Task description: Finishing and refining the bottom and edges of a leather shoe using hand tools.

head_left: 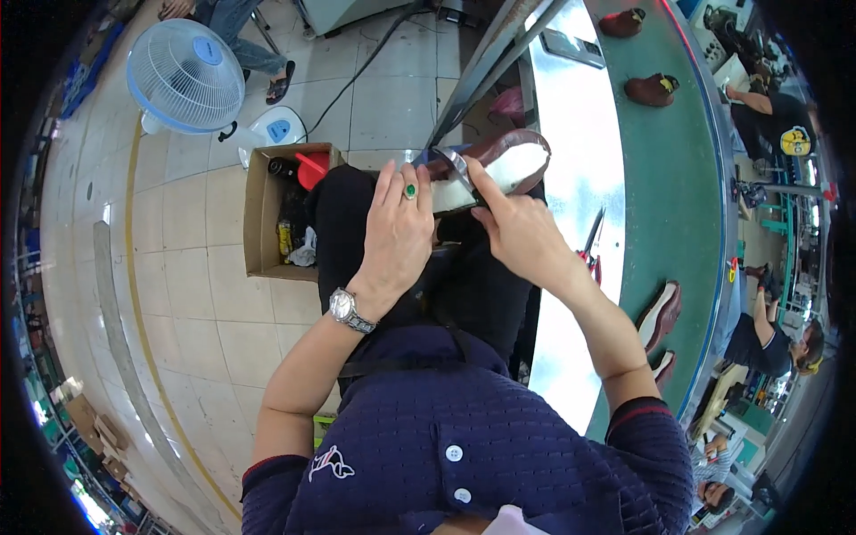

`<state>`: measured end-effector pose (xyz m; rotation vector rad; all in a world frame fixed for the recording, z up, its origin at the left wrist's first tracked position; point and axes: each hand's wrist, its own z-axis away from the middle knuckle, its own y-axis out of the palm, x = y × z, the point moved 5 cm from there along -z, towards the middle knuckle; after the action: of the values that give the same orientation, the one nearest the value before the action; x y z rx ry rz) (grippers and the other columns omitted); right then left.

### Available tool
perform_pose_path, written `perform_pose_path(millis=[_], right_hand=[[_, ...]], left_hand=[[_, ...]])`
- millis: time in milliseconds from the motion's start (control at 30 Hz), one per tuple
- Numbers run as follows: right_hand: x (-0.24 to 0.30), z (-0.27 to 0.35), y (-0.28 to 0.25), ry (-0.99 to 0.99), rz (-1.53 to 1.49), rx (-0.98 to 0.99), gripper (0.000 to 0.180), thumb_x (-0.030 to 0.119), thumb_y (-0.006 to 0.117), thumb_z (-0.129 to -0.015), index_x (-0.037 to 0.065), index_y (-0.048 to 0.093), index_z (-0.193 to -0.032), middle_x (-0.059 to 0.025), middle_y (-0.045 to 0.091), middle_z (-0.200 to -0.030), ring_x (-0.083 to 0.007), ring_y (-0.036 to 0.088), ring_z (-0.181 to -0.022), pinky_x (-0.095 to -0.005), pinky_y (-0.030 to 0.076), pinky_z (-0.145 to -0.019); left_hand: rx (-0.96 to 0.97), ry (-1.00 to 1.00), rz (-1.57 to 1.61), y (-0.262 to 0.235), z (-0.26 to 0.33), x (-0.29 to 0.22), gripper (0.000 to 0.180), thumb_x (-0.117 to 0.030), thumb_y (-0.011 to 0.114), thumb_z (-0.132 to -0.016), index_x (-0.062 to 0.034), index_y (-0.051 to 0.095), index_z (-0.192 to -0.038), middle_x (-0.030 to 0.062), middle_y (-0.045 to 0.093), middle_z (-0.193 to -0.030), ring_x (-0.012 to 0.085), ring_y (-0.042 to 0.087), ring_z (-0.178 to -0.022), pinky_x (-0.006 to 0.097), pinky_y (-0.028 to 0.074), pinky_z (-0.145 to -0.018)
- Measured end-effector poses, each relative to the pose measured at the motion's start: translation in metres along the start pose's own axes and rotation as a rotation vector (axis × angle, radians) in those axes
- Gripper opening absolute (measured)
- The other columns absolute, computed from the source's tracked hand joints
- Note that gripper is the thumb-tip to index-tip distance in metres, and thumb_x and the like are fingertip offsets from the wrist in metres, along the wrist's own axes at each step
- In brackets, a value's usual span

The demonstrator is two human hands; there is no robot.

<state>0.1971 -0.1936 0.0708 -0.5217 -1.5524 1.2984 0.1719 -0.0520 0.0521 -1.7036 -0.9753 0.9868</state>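
A brown leather shoe (526, 169) lies bottom up above my lap, its white underside showing. My left hand (401, 218) lies across the heel end and holds it, fingers pressed together; a green-stoned ring and a wristwatch (351, 308) are on that side. In my right hand (522, 227) is a shiny metal tool (452, 161), its curved bright end against the shoe between my two hands. My right index finger stretches along the tool. My palm hides most of its handle, so its exact kind cannot be made out.
On my right runs a metal bench top (571, 357) holding red-handled scissors (595, 245) and a dark flat device (572, 47). Beyond it, a green belt (664, 187) carries several brown shoes (660, 316). An open cardboard box (259, 214) and a fan (185, 76) stand left. Other people sit nearby.
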Motion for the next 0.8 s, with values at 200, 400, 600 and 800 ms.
perform_pose_path(millis=[200,400,600,800], right_hand=[[0.014,0.001,0.011,0.018,-0.033,-0.003,0.069,0.008,0.057,-0.091,0.010,0.023,-0.150,-0.0233,0.062,-0.068,-0.0432,0.062,-0.064,-0.0512,0.049,-0.060],[0.024,-0.004,0.001,0.001,-0.046,0.051,0.068,0.009,0.058,-0.090,0.010,0.024,-0.149,-0.0227,0.065,-0.073,-0.0414,0.064,-0.066,-0.0505,0.048,-0.058],[0.003,0.006,0.013,0.009,-0.248,-0.011,0.059,0.009,0.058,-0.089,0.009,0.033,-0.143,-0.0229,0.065,-0.073,-0.0424,0.064,-0.069,-0.0513,0.050,-0.062],[-0.094,0.107,0.002,0.641,-0.261,-0.469,0.040,0.023,0.075,-0.082,0.000,0.058,-0.110,-0.0154,0.067,-0.078,-0.0336,0.066,-0.069,-0.0409,0.050,-0.065]], left_hand=[[-0.031,-0.001,0.034,-0.002,0.006,-0.001,0.054,-0.009,0.064,-0.075,0.0155,0.051,-0.121,0.0294,0.056,-0.121,0.0364,0.052,-0.118,0.045,0.032,-0.113],[-0.117,-0.073,0.227,-0.005,0.008,0.007,0.071,-0.004,0.078,-0.066,0.0096,0.045,-0.128,0.0209,0.063,-0.115,0.0340,0.055,-0.114,0.047,0.034,-0.110],[-0.063,-0.049,0.169,-0.005,-0.001,0.004,0.072,-0.007,0.078,-0.068,0.0061,0.045,-0.131,0.0192,0.063,-0.115,0.0312,0.056,-0.114,0.048,0.032,-0.111],[0.050,-0.031,0.143,0.006,-0.033,-0.019,0.067,-0.030,0.069,-0.084,0.0034,0.045,-0.136,0.0218,0.056,-0.128,0.0332,0.049,-0.124,0.051,0.026,-0.113]])
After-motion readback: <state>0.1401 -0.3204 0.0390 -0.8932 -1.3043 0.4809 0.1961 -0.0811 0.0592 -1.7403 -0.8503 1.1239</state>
